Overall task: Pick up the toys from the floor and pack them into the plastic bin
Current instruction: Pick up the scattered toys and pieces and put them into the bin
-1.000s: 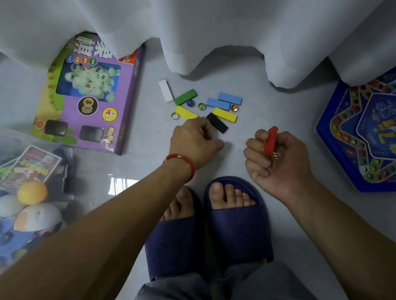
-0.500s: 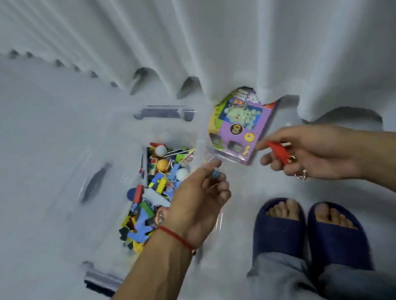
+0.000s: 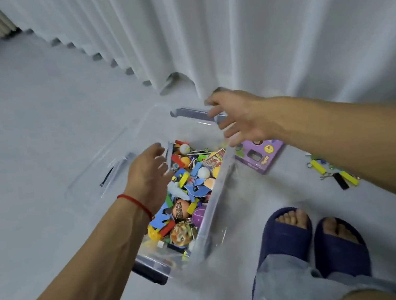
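Hovering over the toy-filled plastic bin (image 3: 219,187), both hands spread empty: left hand (image 3: 148,175), right hand (image 3: 240,115)

The plastic bin (image 3: 214,198) at frame centre is open on top, though both hands (image 3: 149,175) hover over its far half. Bare floor (image 3: 24,150) spreads across the left. A curtain (image 3: 250,26) closes the upper right; a purple box (image 3: 262,155) touches the bin's right wall.
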`<state>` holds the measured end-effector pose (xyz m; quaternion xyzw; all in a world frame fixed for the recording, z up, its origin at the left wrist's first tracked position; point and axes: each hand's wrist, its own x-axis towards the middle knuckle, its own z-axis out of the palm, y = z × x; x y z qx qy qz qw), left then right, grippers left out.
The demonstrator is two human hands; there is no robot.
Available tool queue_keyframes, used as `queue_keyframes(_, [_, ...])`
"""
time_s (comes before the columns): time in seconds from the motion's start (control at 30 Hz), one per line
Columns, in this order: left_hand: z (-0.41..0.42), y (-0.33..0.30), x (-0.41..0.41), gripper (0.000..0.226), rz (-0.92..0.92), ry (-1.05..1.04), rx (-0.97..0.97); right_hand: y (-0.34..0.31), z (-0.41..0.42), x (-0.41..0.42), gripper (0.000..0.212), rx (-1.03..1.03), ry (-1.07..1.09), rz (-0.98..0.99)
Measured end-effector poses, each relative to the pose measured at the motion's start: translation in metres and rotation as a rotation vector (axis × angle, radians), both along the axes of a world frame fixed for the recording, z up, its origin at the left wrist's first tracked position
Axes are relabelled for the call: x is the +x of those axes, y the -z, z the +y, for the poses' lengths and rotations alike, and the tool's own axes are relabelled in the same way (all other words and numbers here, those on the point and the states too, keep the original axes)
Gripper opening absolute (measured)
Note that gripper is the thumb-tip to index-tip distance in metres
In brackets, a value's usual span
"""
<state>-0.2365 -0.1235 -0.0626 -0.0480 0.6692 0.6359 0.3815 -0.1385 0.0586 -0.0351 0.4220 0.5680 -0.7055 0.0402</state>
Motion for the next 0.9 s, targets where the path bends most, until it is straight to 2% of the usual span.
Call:
queue_keyframes(0.03, [0.007,0.001,0.006,0.015,0.066,0.028,0.000,0.008,0.013,0.018,0.045,0.049,-0.019,-0.045])
queue_keyframes(0.1, [0.025,0.007,0.024,0.025,0.197,0.114,0.025,0.028,0.044,0.064,0.044,0.148,-0.002,-0.121])
queue_keyframes(0.23, [0.074,0.033,0.089,0.033,0.272,0.334,0.097,0.085,0.100,0.183,0.029,0.390,0.123,-0.367])
queue_keyframes(0.3, [0.099,0.063,0.124,0.032,0.333,0.527,0.030,0.122,0.116,0.241,0.025,0.555,0.024,-0.576])
queue_keyframes(0.4, [0.133,0.125,0.162,0.030,0.443,0.808,-0.154,0.178,0.113,0.304,0.036,0.619,-0.153,-0.766])
queue_keyframes(0.5, [0.166,0.183,0.181,0.033,0.619,1.046,-0.316,0.230,0.099,0.324,0.058,0.649,-0.165,-0.717])
queue_keyframes(0.6, [0.193,0.227,0.191,0.042,0.826,1.166,-0.386,0.265,0.091,0.312,0.072,0.750,-0.016,-0.610])
queue_keyframes(0.67, [0.208,0.248,0.198,0.052,0.990,1.215,-0.363,0.282,0.090,0.299,0.073,0.829,0.073,-0.555])
queue_keyframes(0.73, [0.221,0.264,0.203,0.062,1.124,1.257,-0.319,0.299,0.088,0.286,0.074,0.923,0.086,-0.597])
queue_keyframes(0.8, [0.230,0.276,0.207,0.071,1.217,1.272,-0.315,0.313,0.086,0.280,0.075,0.988,0.097,-0.664])
queue_keyframes(0.9, [0.240,0.291,0.214,0.073,1.302,1.258,-0.298,0.325,0.085,0.277,0.068,1.013,0.189,-0.662])
